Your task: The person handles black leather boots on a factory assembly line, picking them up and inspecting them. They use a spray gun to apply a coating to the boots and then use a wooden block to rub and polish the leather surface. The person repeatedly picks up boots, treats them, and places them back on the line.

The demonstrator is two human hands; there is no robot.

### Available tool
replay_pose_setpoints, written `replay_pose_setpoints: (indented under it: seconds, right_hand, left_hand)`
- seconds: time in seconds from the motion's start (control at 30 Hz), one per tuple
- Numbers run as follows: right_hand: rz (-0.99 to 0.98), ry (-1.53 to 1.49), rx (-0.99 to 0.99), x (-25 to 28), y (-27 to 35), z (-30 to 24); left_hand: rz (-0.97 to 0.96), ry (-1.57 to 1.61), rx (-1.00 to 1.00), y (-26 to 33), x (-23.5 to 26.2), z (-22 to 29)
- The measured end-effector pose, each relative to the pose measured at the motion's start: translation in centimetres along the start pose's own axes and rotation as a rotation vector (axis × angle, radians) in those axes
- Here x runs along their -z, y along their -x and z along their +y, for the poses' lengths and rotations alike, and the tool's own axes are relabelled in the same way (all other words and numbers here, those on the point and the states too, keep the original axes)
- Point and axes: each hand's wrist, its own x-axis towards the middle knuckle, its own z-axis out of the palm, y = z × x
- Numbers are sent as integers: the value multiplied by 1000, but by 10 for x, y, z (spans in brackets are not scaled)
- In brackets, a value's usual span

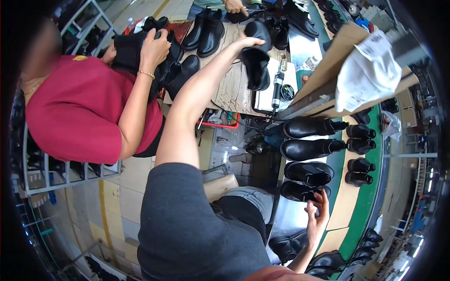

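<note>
My left hand [247, 42] reaches far forward over a wooden worktable [234, 89] and grips the top of a black ankle boot [257, 65], which hangs below it. My right hand [318, 216] is low at the right, fingers apart, with its fingertips against a black boot [302, 191] lying on its side on the light tray [288, 215] of the line. Three more black boots [307, 150] lie in a row above that one.
A co-worker in a red shirt [79, 107] at the left holds black boots [133, 47] against the table. More boots [204, 30] stand at the table's far end by another person's hand [233, 5]. A green-edged conveyor [368, 206], a cardboard sheet with white paper [368, 70] and a metal rack [47, 178] surround me.
</note>
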Motion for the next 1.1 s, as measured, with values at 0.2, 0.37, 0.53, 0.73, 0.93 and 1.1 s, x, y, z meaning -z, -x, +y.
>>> replay_pose_setpoints:
  seconds: [0.2, 0.37, 0.53, 0.73, 0.93, 1.1]
  right_hand:
    - [80, -90, -211, 10, 26, 28]
    - [65, -60, -288, 2, 33, 25]
    - [73, -19, -302, -6, 34, 18]
    - [68, 7, -304, -14, 36, 16]
    - [76, 23, -344, -20, 36, 8]
    - [132, 16, -389, -16, 58, 17]
  left_hand:
    - [-305, 179, 86, 24, -93, 46]
    - [-458, 120, 122, 50, -120, 70]
    - [-586, 48, 149, 44, -126, 76]
    - [-677, 55, 56, 40, -116, 73]
    - [-408, -67, -50, 4, -121, 60]
    - [-457, 32, -75, 1, -119, 51]
